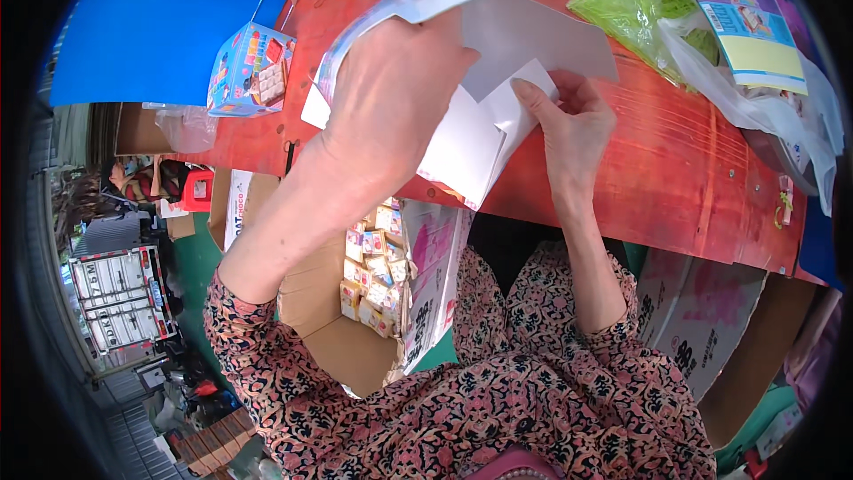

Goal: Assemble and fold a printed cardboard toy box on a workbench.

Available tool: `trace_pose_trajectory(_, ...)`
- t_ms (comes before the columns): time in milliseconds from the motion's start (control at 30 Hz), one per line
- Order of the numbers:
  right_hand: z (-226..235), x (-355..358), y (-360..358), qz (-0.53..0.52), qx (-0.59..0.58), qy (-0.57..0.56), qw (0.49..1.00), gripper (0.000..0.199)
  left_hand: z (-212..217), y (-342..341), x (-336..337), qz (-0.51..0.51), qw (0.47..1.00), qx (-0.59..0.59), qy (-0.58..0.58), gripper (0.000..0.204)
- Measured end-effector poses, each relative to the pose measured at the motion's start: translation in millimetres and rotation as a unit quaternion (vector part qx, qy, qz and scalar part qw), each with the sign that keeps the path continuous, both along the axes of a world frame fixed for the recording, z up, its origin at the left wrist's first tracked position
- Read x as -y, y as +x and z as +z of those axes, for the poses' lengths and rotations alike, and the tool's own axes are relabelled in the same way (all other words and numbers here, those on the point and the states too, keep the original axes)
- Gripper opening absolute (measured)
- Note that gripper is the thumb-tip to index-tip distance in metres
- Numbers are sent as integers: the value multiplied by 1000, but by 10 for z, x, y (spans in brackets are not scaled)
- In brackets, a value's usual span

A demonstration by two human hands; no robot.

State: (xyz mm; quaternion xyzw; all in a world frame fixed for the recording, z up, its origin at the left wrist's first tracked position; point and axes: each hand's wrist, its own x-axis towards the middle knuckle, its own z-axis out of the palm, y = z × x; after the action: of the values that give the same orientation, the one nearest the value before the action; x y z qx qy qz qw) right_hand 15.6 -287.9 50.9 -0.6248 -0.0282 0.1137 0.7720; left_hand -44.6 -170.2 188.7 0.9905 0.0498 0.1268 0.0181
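Carton (466, 138) at 12 o'clock, over red table (657, 169) | right hand (569, 116): grip pinching its white flap (535, 78) | left hand (391, 107): against carton, fingertips hidden, grip cannot be told | blue box (253, 71) at 10 o'clock | wrapped pieces (375, 267) in cardboard box (315, 289) at 7 o'clock

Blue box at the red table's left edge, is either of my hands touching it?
No, the blue box stands apart while your left hand and right hand are both at the white card.
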Motion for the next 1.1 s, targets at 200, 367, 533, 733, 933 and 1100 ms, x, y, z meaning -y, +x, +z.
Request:
trace_pose_trajectory(200,62,-51,-143,13,69,-88,994,34,23,-52,49,11,999,9,-51,21)
trace_pose_trajectory(367,38,0,-218,32,155,-146,977,33,10,-5,-115,-12,995,24,-91,22)
trace_pose_trajectory(533,103,40,-324,70,267,-213,937,31,37,-36,-286,-61,996,20,-57,24)
trace_pose_trajectory(733,172,16,-443,51,300,-280,910,31,63,-117,-283,-59,996,24,-69,25)
trace_pose_trajectory(933,151,80,-381,78,328,-337,879,35,28,-125,-231,-75,995,20,-64,21)
trace_pose_trajectory(1100,166,70,-326,88,418,-454,782,31,14,-112,-229,-52,998,-4,-25,22)
